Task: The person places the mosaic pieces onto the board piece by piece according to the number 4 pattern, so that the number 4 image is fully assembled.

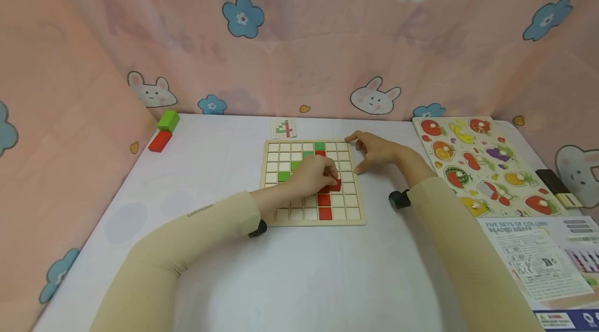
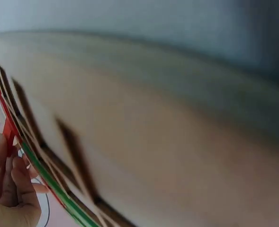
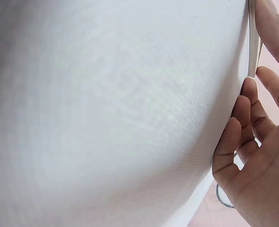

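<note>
A square wooden grid board (image 1: 312,223) lies on the white table, with green tiles (image 1: 284,176) in a diagonal line and red tiles (image 1: 325,213) in a column. My left hand (image 1: 309,175) reaches over the board and hides some of its middle cells. Between thumb and fingers it pinches a red tile (image 2: 9,135), tilted at the board's surface in the left wrist view. My right hand (image 1: 378,151) is at the board's right edge, index fingertip by the far corner and thumb against the side. Its other fingers rest on the tabletop, loosely bent, in the right wrist view.
Behind the board lies a small pattern card (image 1: 277,134) with a green and red grid. Green blocks (image 1: 168,120) and red blocks (image 1: 160,141) sit at the far left. On the right are a fruit picture board (image 1: 451,178), a printed box (image 1: 496,243) and a black object (image 1: 552,181).
</note>
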`<state>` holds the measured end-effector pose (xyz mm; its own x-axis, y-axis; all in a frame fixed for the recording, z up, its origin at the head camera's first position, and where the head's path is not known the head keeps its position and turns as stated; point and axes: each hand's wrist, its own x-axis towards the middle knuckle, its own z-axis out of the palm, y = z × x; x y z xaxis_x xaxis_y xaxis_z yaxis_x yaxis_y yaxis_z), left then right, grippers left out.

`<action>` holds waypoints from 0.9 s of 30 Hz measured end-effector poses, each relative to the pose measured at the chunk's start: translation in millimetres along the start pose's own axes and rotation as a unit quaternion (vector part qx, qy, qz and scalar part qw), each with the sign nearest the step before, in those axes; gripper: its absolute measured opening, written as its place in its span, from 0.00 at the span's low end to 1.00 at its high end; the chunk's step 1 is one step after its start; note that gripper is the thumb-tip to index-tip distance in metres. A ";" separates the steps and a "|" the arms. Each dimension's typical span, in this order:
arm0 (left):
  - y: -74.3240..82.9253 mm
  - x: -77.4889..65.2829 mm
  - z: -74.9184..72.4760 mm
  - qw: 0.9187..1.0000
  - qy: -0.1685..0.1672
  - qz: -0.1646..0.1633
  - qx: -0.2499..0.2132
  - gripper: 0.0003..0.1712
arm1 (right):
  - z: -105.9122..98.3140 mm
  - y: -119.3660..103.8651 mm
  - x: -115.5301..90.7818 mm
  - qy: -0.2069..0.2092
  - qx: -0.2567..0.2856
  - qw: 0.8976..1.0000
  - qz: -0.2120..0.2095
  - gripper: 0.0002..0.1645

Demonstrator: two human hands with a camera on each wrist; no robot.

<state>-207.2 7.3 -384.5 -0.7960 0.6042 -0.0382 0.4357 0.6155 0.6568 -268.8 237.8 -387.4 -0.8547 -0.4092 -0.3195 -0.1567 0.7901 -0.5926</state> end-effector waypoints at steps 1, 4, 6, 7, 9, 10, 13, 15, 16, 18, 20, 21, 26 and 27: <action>0.1 0.0 1.2 1.000 0.005 0.000 -0.001 0.03 | 0.0 0.2 -0.3 0.000 0.000 1.000 0.001 0.53; 1.8 -0.9 3.8 1.000 0.011 0.001 0.001 0.04 | -0.4 0.8 -1.1 0.001 0.003 1.000 -0.001 0.53; 3.8 -1.7 4.8 1.000 0.009 0.001 0.001 0.04 | -0.5 1.2 -1.7 0.003 0.003 1.000 -0.001 0.53; 4.7 -2.1 4.9 1.000 0.008 0.000 0.004 0.04 | -0.4 1.4 -2.0 0.002 0.004 1.000 -0.001 0.53; 4.1 -2.0 4.3 1.000 0.007 0.002 0.008 0.03 | 0.1 1.8 -2.1 0.003 0.006 1.000 -0.001 0.52; 3.4 -2.0 3.4 1.000 0.006 0.003 0.012 0.03 | 0.4 2.0 -1.9 0.003 0.007 1.000 0.000 0.52; 0.2 -1.9 -0.6 1.000 -0.006 0.006 0.023 0.05 | 1.4 1.4 -1.3 0.002 0.010 1.000 -0.001 0.52; -2.5 -2.4 -3.9 0.999 -0.017 0.011 0.028 0.07 | 2.0 0.6 -0.9 0.001 0.009 1.000 -0.002 0.52; -3.7 -2.9 -5.8 0.999 -0.021 0.013 0.033 0.09 | 2.3 0.0 -0.7 0.000 0.008 1.000 -0.002 0.52; -7.1 -4.0 -10.8 0.998 -0.026 0.021 0.045 0.14 | 2.9 -1.1 -0.2 -0.003 0.004 1.000 -0.002 0.52; -11.5 -5.3 -17.7 0.998 -0.024 0.025 0.059 0.18 | 3.3 -1.8 0.3 -0.005 0.001 1.000 -0.002 0.52; -13.9 -6.5 -22.4 0.997 -0.021 0.026 0.070 0.19 | 3.5 -2.2 0.2 -0.007 -0.001 1.000 0.000 0.53; -28.0 -17.9 -52.4 0.993 0.013 0.004 0.118 0.20 | 4.0 -2.1 -1.2 -0.009 -0.002 1.000 0.010 0.53; -32.1 -21.4 -58.3 0.991 0.022 -0.001 0.134 0.20 | 4.1 -1.6 -1.7 -0.009 -0.004 1.000 0.013 0.54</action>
